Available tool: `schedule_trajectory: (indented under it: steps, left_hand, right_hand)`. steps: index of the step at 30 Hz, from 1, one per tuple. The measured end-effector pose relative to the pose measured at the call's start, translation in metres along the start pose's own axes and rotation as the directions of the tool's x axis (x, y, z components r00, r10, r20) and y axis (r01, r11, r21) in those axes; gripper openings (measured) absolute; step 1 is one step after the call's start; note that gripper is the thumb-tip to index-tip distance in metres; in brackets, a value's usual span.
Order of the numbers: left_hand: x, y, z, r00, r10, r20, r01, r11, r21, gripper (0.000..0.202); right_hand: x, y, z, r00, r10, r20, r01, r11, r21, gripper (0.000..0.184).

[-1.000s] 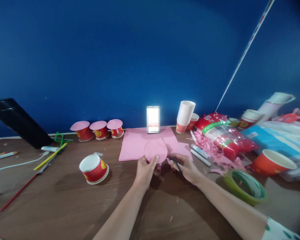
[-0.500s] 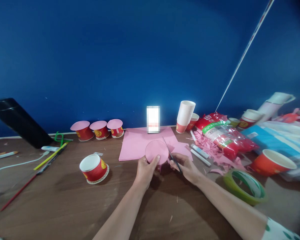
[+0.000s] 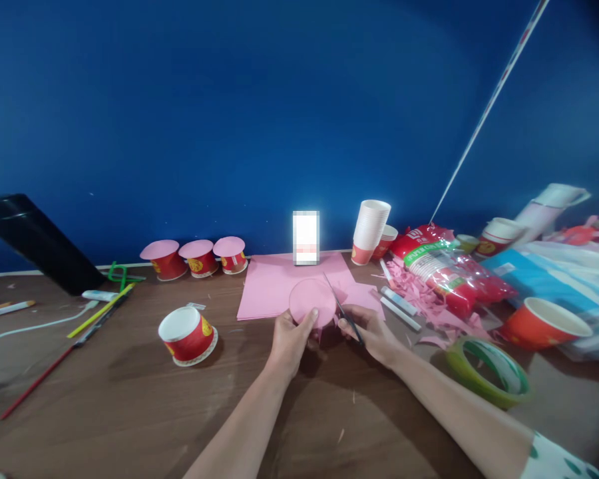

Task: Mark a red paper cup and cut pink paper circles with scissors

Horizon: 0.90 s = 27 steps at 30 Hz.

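My left hand (image 3: 293, 339) pinches a round pink paper disc (image 3: 311, 298) near its lower edge, thumb on top. Closed around the handles of a pair of scissors (image 3: 348, 320) is my right hand (image 3: 372, 332), and the blades point up and left along the disc's right edge. A small strip of pink paper hangs below the disc. Behind both hands lies a stack of pink paper sheets (image 3: 264, 286). To the left stands a short red paper cup (image 3: 186, 336) with a white top and a frilled base.
Three red cups with pink disc tops (image 3: 197, 258) line the wall at left. A cup stack (image 3: 371, 229), pink scraps (image 3: 414, 293), a packet of paper cups (image 3: 436, 266), an orange cup (image 3: 544, 324) and a tape roll (image 3: 459, 372) lie right. Left are a black bottle (image 3: 40, 243) and brushes.
Almost nothing differs. The disc and both hands hold nearly the same place, and the scissors remain at the disc's right edge.
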<state>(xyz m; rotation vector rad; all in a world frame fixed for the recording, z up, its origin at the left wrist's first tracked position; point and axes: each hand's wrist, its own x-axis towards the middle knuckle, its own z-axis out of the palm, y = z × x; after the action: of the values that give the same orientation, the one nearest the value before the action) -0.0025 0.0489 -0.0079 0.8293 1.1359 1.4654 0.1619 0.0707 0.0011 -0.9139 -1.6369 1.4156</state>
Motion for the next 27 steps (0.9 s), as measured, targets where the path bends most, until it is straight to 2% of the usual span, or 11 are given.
schedule_trajectory:
  steps: [18, 27]
  left_hand:
    - [-0.0003, -0.0017, -0.0013, 1.0, -0.007, -0.008, 0.007, 0.999, 0.034, 0.033]
    - [0.0001, -0.0005, -0.0018, 1.0, 0.021, -0.017, -0.02, 0.996, 0.085, 0.034]
  right_hand:
    - [0.0012, 0.0012, 0.0002, 1.0, 0.009, -0.015, -0.009, 0.999, -0.033, 0.032]
    - [0.0001, -0.0078, 0.003, 0.999, 0.037, -0.023, -0.037, 0.999, -0.011, 0.039]
